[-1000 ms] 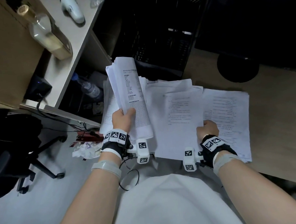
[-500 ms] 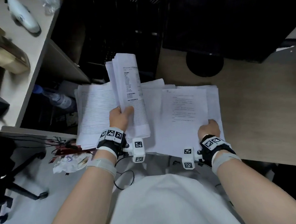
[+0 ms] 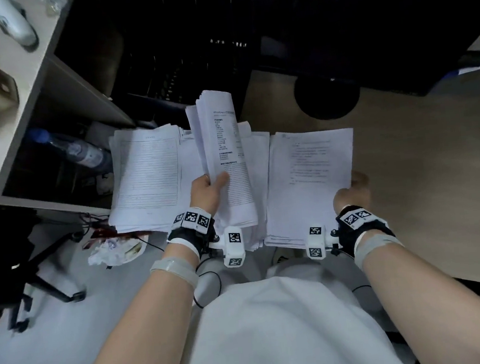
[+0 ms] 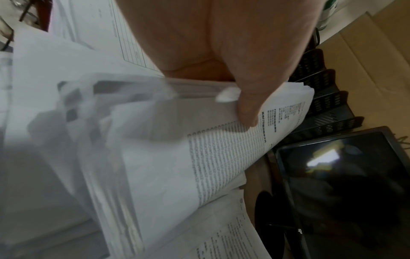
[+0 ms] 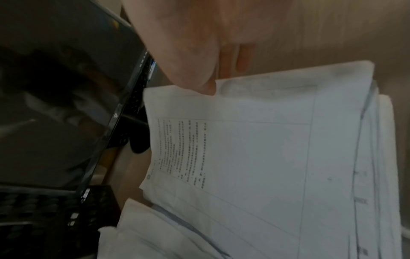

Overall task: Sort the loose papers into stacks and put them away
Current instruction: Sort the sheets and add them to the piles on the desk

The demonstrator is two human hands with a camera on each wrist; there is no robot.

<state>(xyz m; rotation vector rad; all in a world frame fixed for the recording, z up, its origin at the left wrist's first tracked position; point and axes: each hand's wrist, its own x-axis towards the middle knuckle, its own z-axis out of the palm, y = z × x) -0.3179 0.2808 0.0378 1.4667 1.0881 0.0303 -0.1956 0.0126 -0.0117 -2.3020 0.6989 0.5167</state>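
Gripping a curled sheaf of printed pages (image 3: 225, 159), the left hand (image 3: 207, 192) lifts it; the right hand (image 3: 350, 197) pinches a flat stack (image 3: 312, 180) at its edge on the counter (image 3: 424, 193).

The bundle of papers (image 3: 225, 159) is white with rows of small black print, and its top line is pale grey. The stack of forms (image 3: 147, 179) is white with thin dark lines like a grid. The right stack of papers (image 3: 314, 174) is white with faint grey print. The desk (image 3: 426, 181) is light brown with a wood grain. The monitor (image 4: 346, 184) is shiny black. The wrist bands (image 3: 192, 220) are black with black-and-white square patterns. The water bottle (image 3: 83, 151) is see-through with a blue cap.
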